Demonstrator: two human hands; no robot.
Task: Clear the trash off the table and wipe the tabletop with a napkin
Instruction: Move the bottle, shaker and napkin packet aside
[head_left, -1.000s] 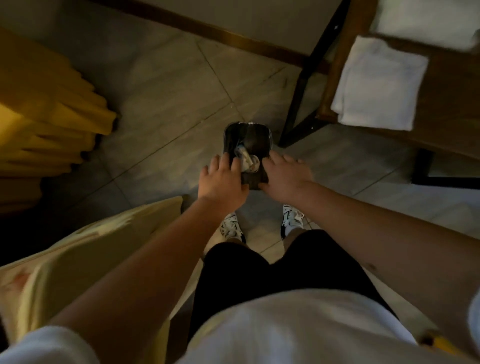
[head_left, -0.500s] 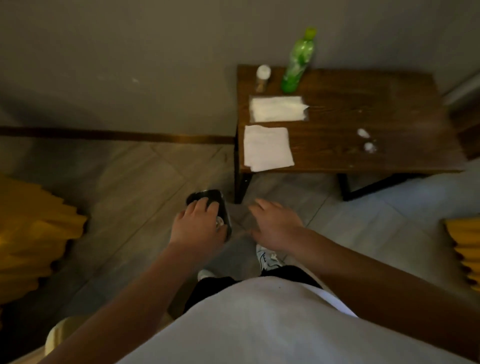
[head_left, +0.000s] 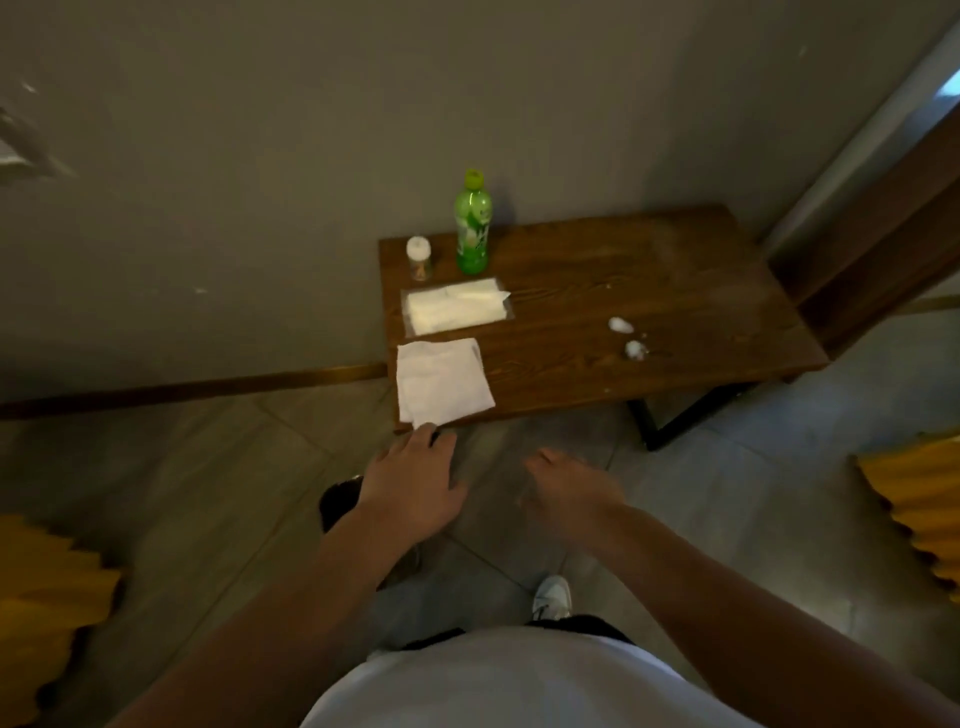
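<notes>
grey floor tiles and a plain dim wall frame a low wooden table with black metal legs, pushed against the wall. at its back left corner stands a green plastic bottle with a yellow-green cap, and just left of it a small clear jar with a white lid. in front of them lies a clear packet of white napkins, and nearer the front left corner a loose white napkin lies flat, its near corner reaching the table's front edge. two small crumpled white scraps sit close together toward the right front of the tabletop, well apart from the napkins.

left hand is open, palm down, fingers spread, its fingertips just at the near corner of the loose napkin; whether they touch it is unclear. right hand is blurred, loosely curled and holding nothing, over the floor short of the table. a dark bin shows partly behind the left wrist. yellow pleated fabric sits at the left and right edges.
</notes>
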